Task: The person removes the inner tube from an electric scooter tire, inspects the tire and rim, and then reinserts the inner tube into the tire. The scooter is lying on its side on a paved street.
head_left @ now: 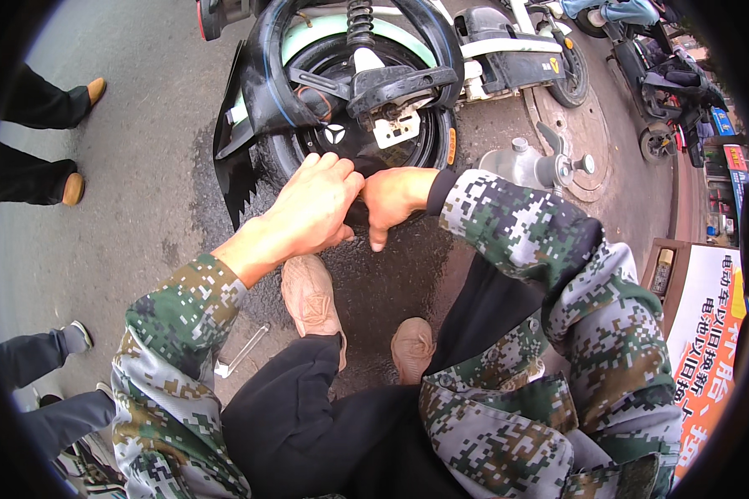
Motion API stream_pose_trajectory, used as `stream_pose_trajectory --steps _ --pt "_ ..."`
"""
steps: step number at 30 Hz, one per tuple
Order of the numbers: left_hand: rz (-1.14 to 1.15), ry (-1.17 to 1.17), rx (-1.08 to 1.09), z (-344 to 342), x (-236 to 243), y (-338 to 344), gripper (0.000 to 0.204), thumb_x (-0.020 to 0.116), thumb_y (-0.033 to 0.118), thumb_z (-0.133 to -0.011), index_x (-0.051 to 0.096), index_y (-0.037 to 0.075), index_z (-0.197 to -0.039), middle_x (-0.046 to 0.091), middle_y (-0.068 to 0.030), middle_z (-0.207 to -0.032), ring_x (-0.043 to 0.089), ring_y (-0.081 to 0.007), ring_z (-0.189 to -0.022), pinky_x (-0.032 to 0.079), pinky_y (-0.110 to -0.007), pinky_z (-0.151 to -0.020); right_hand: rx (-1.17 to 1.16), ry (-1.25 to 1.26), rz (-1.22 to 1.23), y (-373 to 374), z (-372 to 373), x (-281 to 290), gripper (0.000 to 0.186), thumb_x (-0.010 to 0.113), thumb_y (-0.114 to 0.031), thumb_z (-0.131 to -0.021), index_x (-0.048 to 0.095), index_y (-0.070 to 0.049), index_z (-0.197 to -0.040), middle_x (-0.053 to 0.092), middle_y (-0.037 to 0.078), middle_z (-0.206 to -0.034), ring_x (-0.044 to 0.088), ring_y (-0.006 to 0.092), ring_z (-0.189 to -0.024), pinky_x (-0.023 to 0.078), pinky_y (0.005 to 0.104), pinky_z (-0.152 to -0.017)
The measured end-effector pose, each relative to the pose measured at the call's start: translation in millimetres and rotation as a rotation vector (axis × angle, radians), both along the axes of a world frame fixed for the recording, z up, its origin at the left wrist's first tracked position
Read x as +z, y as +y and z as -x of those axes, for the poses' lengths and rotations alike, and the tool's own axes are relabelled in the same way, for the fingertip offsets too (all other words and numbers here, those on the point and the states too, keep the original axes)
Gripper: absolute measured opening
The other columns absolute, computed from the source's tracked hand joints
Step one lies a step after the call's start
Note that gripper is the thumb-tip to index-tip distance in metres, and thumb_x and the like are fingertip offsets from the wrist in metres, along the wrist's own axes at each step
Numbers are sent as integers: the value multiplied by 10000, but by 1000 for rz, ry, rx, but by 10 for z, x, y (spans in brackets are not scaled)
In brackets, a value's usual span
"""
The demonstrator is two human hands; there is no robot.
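Camouflage sleeves (171, 312): stretched forward, probably for a low reach.
Left hand (308, 200): fingers curled together; I can't tell whether they clamp anything.
Black wheel (334, 134): just ahead of both hands.
Right hand (395, 200): seemingly touching the left, thumb down, fingers' grip hidden.
Canister (508, 166): near the right forearm, perhaps for easy reach.

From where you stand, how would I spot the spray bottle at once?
Start at the black wheel in front of the person. Right of it, past the right hand, the spray bottle is by the round slab. Its pale, rounded body and grey lever set it apart from the dark wheel.
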State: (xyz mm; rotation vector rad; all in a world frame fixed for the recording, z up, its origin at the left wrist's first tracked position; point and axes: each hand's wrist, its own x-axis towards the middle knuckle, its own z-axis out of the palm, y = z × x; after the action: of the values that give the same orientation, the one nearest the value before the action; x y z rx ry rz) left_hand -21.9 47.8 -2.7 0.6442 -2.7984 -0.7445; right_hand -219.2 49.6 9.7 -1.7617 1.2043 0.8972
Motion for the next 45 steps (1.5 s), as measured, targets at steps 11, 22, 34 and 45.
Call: stream_pose_trajectory --steps 11,22,34,45 --pt "19 -20 -3 12 -13 1 610 1012 234 -682 700 -17 -1142 652 -146 -1119 603 -350 -1116 471 -456 -1001 560 550 -42 -92 378 -317 521 1026 -383 -712 899 -110 -1137 859 69 -1173 812 264 -1111 614 436 -931" --pt "0 -6 9 7 -4 -5 606 1008 225 -661 718 -16 -1135 678 -142 -1116 619 -338 -1121 477 -441 -1005 -57 -76 -88 -74 5 -26 669 1019 -428 -740 837 57 -1164 816 227 -1231 770 358 -1139 581 446 -1017" --pt "25 -8 2 7 -11 8 572 1006 216 -674 710 -7 -1109 672 -145 -1114 619 -346 -1120 478 -447 -993 629 634 213 -20 525 -473 542 950 -357 -858 845 -108 -1329 823 70 -1340 757 261 -1257 508 497 -1093" --pt "-22 8 2 -10 -50 -17 612 1013 233 -672 707 -2 -1148 657 -139 -1127 607 -350 -1123 466 -457 -1003 196 -4 -60 -98 -22 -58 557 1004 -375 -747 848 60 -1058 835 223 -1068 798 385 -1027 609 479 -911"
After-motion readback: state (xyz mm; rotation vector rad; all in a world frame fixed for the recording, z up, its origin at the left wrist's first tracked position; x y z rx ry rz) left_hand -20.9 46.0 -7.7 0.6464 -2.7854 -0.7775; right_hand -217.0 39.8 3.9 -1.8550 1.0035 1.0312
